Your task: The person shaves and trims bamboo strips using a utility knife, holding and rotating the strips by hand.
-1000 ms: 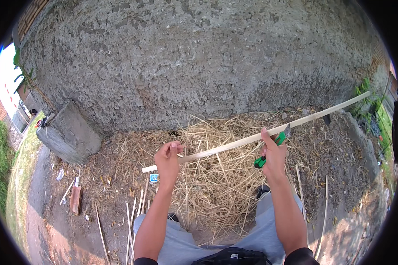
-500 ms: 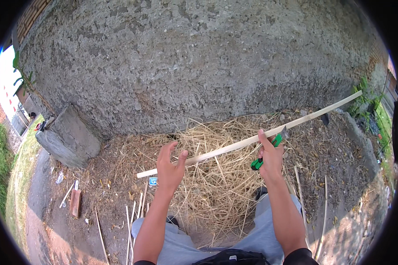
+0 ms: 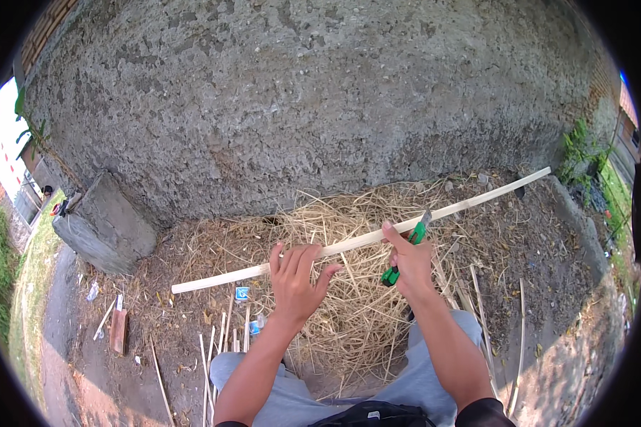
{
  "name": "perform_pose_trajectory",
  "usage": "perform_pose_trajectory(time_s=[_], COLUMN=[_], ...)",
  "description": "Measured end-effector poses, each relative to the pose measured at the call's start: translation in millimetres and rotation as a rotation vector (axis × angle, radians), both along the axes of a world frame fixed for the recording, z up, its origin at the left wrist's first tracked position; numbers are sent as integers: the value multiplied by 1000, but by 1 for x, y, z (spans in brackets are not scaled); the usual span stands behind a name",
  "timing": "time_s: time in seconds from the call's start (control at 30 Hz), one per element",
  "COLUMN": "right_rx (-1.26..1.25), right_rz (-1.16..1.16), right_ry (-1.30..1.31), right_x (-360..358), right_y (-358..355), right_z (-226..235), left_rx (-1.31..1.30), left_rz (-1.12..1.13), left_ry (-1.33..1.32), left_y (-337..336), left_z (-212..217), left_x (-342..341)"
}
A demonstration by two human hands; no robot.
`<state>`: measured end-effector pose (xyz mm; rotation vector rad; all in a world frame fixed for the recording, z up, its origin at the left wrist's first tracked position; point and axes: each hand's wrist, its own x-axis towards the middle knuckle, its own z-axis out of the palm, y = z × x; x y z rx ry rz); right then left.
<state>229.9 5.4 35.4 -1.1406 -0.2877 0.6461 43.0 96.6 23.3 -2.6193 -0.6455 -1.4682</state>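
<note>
A long pale bamboo strip [image 3: 238,276] slants across in front of me, its right end higher up the view. The fingers of my left hand [image 3: 295,283] bend over the strip left of its middle, and the thumb sticks out to the side. My right hand [image 3: 411,267] is closed around a green utility knife [image 3: 418,232] with its blade out beside the strip. The right thumb presses on the strip; the fingers under it are partly hidden. Below both hands lies a heap of straw-like shavings [image 3: 356,313].
A rough grey wall [image 3: 320,107] rises behind the heap. At left a concrete block [image 3: 110,224] leans near it, with a red-brown wood-like piece [image 3: 119,331] on the ground. Thin strips [image 3: 206,370] lie beside my left leg, others [image 3: 520,334] at right. A blue-and-white packet [image 3: 242,293] lies near the heap.
The bamboo strip has shifted left and tilts less. My left hand has moved right, its fingers now over the strip. My right hand and the knife have moved slightly left.
</note>
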Motion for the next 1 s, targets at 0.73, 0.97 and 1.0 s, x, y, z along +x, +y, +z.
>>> perform_pose_trajectory(time_s=[0.73,0.97,1.0], right_rx=[-58,-134,-136], right_rz=[132,279,277], right_ry=[-88,-227,-226], right_x=[-17,-14,-13], right_y=[3,-1,-3], right_z=[-8,-3,-1], left_rx=[-995,-629,-510], left_rz=[-82,-18,28], left_ry=[-111,-55,-41], left_y=[9,15,14], left_z=[6,4,8], left_x=[-21,-26,-26])
